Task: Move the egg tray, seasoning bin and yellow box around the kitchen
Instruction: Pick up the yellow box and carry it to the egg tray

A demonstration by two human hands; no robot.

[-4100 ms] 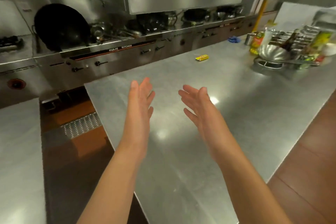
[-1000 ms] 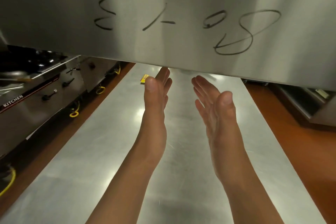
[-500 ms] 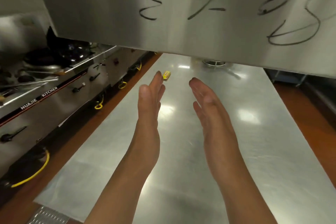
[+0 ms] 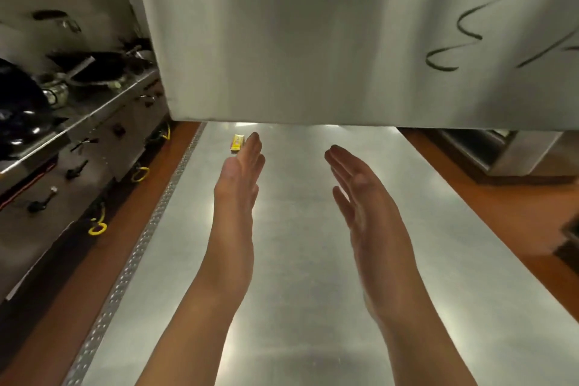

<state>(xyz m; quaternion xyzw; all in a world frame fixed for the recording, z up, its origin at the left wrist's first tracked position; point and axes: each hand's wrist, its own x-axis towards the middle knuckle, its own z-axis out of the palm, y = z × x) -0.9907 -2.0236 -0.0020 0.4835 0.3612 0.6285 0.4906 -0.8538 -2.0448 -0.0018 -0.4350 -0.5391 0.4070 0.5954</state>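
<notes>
Yellow box (image 4: 237, 143) partly behind left fingers (image 4: 252, 150)

1. A small yellow box (image 4: 237, 142), flat and rectangular with a darker printed panel on its top face, lies flat on a long stainless steel table (image 4: 297, 260).
2. The box sits at the far end of the table, near its left edge, its long side running roughly along the table's length.
3. Its print is too small to read.
</notes>
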